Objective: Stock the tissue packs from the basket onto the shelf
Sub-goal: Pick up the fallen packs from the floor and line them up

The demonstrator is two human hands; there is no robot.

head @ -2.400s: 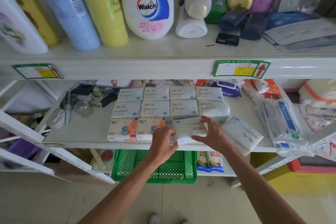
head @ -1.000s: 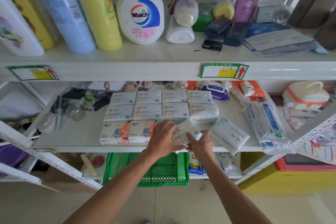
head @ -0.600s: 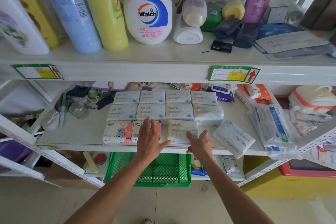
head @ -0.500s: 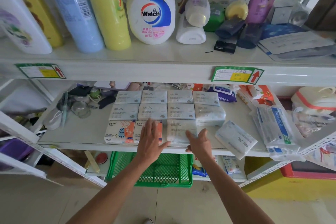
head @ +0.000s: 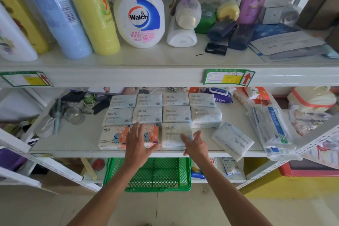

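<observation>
Currently: tissue packs laid in rows on the middle shelf (head: 77,139), both hands at the front row.

Left hand (head: 140,143) lies flat and open-fingered over the orange-patterned pack (head: 146,134), gripping nothing. Right hand (head: 195,145) is also open, fingertips touching the near corner of the pale front-row pack (head: 174,134). One loose pack (head: 233,140) lies askew to the right, overhanging the shelf edge; judged liable to slide off if nudged while the row is squared. Green basket (head: 148,174) stands on the level below and looks empty through its mesh, though hands and shelf edge hide part of it.
</observation>
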